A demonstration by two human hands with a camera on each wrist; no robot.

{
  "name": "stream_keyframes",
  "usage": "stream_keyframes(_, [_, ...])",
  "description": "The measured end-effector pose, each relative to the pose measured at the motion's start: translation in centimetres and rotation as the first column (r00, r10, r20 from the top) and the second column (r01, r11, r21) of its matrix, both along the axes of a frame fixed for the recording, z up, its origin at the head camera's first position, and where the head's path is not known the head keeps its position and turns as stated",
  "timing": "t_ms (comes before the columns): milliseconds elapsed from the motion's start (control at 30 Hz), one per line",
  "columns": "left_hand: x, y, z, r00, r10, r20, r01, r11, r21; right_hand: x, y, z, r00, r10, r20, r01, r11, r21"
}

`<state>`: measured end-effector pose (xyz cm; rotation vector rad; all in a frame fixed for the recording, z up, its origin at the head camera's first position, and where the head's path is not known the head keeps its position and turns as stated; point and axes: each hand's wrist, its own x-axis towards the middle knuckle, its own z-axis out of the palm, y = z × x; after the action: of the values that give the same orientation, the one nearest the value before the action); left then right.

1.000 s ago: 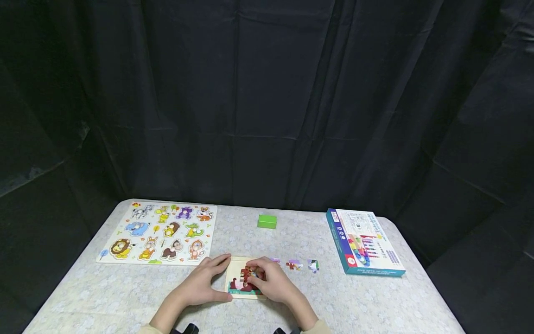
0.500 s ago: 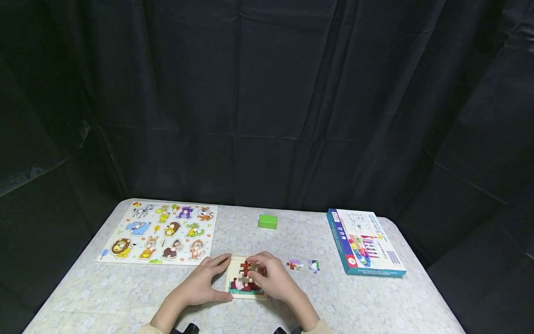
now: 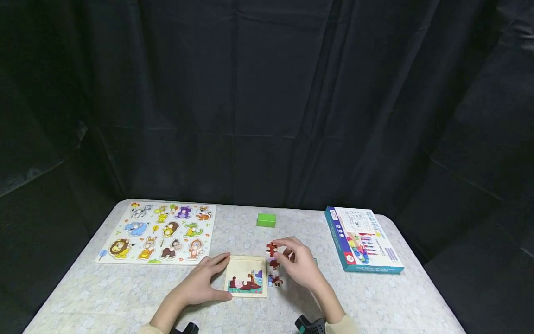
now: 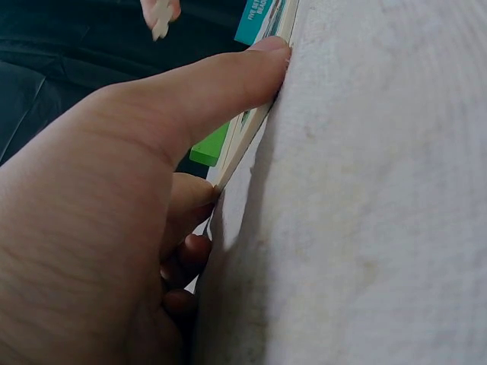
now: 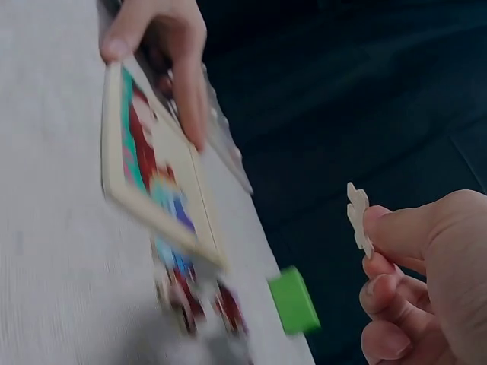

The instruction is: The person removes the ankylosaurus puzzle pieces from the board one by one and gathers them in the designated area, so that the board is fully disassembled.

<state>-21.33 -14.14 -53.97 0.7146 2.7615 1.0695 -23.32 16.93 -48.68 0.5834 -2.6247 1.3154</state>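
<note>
At lower centre, head view: shallow square wooden tray [image 3: 242, 266], left hand [image 3: 202, 280] spread wide along it; right hand [image 3: 302, 266] pinching knobbed puzzle piece [image 3: 271, 249]. Left wrist, upper centre: thumb [image 4: 228, 80] against tray's rim [image 4: 243, 146]. Right wrist, right: piece's pale wooden edge [image 5: 356, 216].

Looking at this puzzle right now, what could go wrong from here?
The puzzle piece in the right grip is pinched near its edge, off the table, so it might slip. Some loose pieces lie beside the tray, close to that grip, and could get brushed aside. The left grip holds only the tray's left side; if it shifts, the fitted pieces might jog loose.
</note>
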Motion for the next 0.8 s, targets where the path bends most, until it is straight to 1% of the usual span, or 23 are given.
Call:
stream_keyframes(67, [0.0, 0.0, 0.0, 1.000, 0.002, 0.009, -0.002, 1.000, 0.006, 0.2, 1.2, 0.1, 0.999, -0.037, 0.000, 0.037, 0.999, -0.004])
stream_keyframes(167, [0.0, 0.0, 0.0, 1.000, 0.004, 0.011, -0.004, 1.000, 0.008, 0.7, 2.9, 0.0, 0.997, -0.072, -0.002, 0.072, 0.997, -0.008])
stream_keyframes(300, [0.0, 0.0, 0.0, 1.000, 0.003, 0.012, -0.003, 1.000, 0.017, 1.9, 4.5, -0.5, 0.997, -0.075, -0.014, 0.075, 0.997, -0.008])
stream_keyframes(467, [-0.1, -0.1, 0.0, 1.000, 0.006, 0.015, -0.006, 1.000, 0.016, 3.2, 5.6, -1.8, 0.997, -0.070, -0.039, 0.070, 0.998, -0.002])
stream_keyframes(567, [0.0, -0.1, 0.0, 1.000, 0.003, 0.013, -0.003, 1.000, 0.011, 3.9, 6.0, -2.9, 0.997, -0.066, -0.031, 0.067, 0.998, 0.015])
stream_keyframes(700, [0.1, -0.1, 0.0, 1.000, 0.003, 0.014, -0.004, 1.000, 0.012, 4.3, 6.4, -4.3, 0.999, -0.043, 0.028, 0.042, 0.998, 0.038])
stream_keyframes(733, [0.1, 0.0, 0.0, 1.000, 0.005, 0.012, -0.005, 1.000, 0.011, 4.3, 6.4, -4.6, 0.999, -0.036, 0.033, 0.035, 0.999, 0.042])
stream_keyframes(800, [0.0, 0.0, 0.0, 1.000, 0.008, 0.010, -0.008, 1.000, 0.009, 4.3, 6.6, -5.2, 1.000, -0.017, 0.012, 0.016, 0.999, 0.046])
